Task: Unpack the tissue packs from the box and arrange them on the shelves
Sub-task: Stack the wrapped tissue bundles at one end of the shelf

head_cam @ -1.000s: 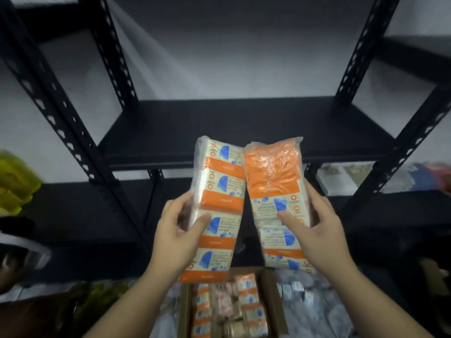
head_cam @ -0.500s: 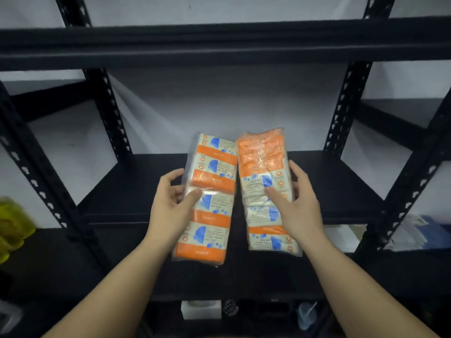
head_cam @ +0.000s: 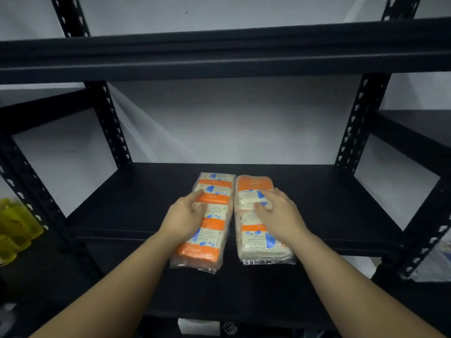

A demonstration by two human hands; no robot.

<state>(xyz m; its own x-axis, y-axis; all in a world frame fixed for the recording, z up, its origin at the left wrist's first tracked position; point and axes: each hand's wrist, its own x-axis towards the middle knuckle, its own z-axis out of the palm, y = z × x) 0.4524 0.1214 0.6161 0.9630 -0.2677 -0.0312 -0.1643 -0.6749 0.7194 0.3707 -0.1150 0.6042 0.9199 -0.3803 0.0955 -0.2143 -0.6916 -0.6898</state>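
Two multi-packs of tissues lie side by side on the black metal shelf (head_cam: pixel 317 203), long axes running front to back, inner long edges touching or nearly so. The near ends of both overhang the front lip of the shelf.

The left tissue pack (head_cam: pixel 210 220) shows alternating orange and white bands with blue print under clear wrap. The left hand (head_cam: pixel 186 222) grips it from its outer left side: thumb on top, fingers curled round the edge.

The right tissue pack (head_cam: pixel 258 230) has an orange far end and white sections with blue print. The right hand (head_cam: pixel 278 215) holds it from the right side, thumb laid across the top face; the remaining fingers appear to wrap the far edge, though they are partly hidden.

An upper shelf (head_cam: pixel 219 54) spans the frame above, carried on perforated black uprights (head_cam: pixel 109 123). A blurred yellow object (head_cam: pixel 14 230) sits at the left edge. A white wall (head_cam: pixel 231 123) stands behind the rack.
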